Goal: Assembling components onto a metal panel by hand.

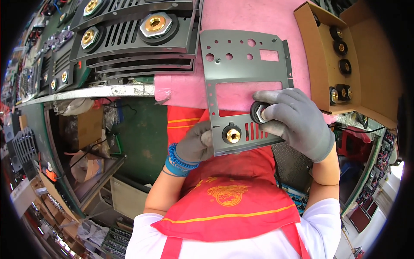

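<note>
A grey metal panel (241, 73) with round holes, a large rectangular cutout and slots overhangs the near edge of a pink-covered bench. At its lower left corner my gloved left hand (196, 143) is closed on the edge, some fingers hidden behind the metal. A brass threaded connector (233, 136) with a black collar sits in the panel's lower left hole. My gloved right hand (297, 121) pinches a black ring with a silver hex nut (258, 113), over the panel's lower right part. Whether the ring touches the panel I cannot tell.
Finished-looking grey panels with brass fittings and silver nuts (156, 26) are stacked at the back left. An open cardboard box (321, 56) at the right holds several black ringed connectors (340, 47). The pink bench cover (183, 90) ends just in front of my red apron (228, 207).
</note>
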A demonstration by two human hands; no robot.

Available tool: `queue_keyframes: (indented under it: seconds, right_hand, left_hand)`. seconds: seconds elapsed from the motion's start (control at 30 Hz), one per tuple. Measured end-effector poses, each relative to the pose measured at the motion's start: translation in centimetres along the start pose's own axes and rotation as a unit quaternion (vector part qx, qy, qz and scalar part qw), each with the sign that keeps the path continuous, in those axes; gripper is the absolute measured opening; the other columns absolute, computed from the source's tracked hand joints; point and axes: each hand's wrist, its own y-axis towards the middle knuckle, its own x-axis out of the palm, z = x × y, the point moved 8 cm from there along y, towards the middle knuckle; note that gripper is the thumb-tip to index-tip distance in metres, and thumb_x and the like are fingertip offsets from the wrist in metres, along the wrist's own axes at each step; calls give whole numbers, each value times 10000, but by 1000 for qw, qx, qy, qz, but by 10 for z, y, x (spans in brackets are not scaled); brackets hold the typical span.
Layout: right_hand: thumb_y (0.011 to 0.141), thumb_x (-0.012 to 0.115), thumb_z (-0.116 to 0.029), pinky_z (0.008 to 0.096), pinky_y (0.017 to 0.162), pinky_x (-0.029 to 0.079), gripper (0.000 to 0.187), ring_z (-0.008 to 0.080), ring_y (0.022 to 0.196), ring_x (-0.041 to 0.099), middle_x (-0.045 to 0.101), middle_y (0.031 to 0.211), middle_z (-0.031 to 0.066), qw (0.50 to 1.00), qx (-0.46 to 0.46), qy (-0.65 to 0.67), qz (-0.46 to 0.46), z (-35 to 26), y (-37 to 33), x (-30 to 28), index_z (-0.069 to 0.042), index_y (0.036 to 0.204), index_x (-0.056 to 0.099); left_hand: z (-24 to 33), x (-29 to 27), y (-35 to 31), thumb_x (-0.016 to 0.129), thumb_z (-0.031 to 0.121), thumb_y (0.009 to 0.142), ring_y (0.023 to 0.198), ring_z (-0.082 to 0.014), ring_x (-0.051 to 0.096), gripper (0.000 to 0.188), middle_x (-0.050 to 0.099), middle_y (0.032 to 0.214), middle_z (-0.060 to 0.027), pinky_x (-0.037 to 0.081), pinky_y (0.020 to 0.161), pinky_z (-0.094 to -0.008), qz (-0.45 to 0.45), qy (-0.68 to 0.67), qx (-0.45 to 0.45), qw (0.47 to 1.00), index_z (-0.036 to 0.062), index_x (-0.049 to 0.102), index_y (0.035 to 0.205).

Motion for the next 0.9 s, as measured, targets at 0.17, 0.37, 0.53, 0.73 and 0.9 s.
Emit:
queue_keyframes:
  seconds: [0.17,0.37,0.53,0.73,0.9]
  right_hand:
    - [748,745,-197,397,857,453,262,302,987,607,643,1150,97,996,-47,81,-5,-15,16,2,-110,939,588]
    - [775,721,-224,408,947,424,278,274,1127,555,615,1193,54,993,-97,31,-57,-32,29,13,-143,1019,614]
    - [766,689,-200,447,937,449,296,282,1035,591,608,1134,98,981,-183,-66,-3,-49,28,6,-81,1032,638]
    - [752,661,-149,466,952,451,234,235,992,614,618,1093,75,980,-147,-136,-4,-54,31,-3,-79,974,636]
    - [727,703,-171,491,965,436,219,254,943,618,611,1014,66,986,-146,-81,-14,-51,29,-8,-94,922,638]
  left_hand:
    - [17,14,5,571,591,889,1241,-247,521,818,531,1336,-146,404,1066,-413,93,11,10,996,-63,436,1361]
    - [25,15,6,589,418,893,1185,-238,548,668,550,1283,-151,427,1019,-388,134,78,36,987,-76,463,1324]
    - [30,17,9,567,375,913,1160,-235,559,606,559,1269,-150,435,1002,-387,117,84,61,988,-79,480,1305]
    - [22,20,15,559,343,935,1083,-198,573,552,579,1206,-128,452,913,-330,103,18,49,993,-71,490,1294]
    - [19,22,16,549,461,917,1151,-258,565,700,549,1265,-168,449,980,-401,89,73,28,993,-77,422,1346]
